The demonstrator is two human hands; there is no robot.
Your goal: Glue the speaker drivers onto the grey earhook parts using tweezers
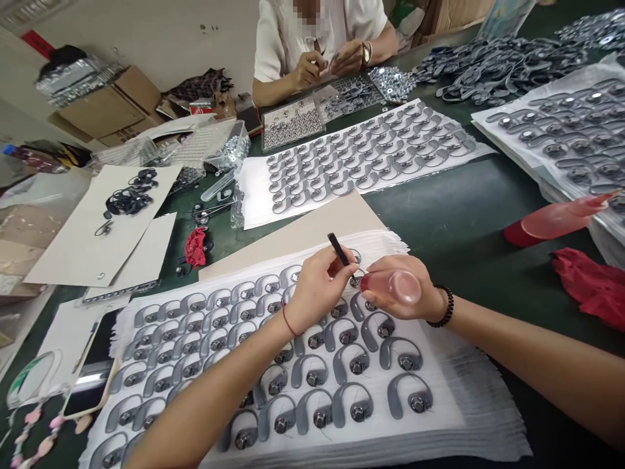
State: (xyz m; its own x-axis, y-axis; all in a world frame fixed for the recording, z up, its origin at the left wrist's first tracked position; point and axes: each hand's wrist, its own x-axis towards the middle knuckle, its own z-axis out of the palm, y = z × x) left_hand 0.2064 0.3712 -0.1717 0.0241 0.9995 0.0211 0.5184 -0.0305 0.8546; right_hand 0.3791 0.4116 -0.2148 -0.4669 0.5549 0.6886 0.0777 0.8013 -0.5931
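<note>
Left hand (pixel 315 286) pinching slim black tool (pixel 338 249); right hand (pixel 413 266) curled around reddish bottle (pixel 390 287).

A thin red cord (pixel 286 317) is circling the wrist just behind the left hand (pixel 315 286), running as a slim band. Just behind the right hand (pixel 426 284), a bracelet (pixel 449 306) of small black beads is ringing the other wrist, looking thicker than the cord. Further back from the hands, both forearms (pixel 215 391) are showing bare.
</note>
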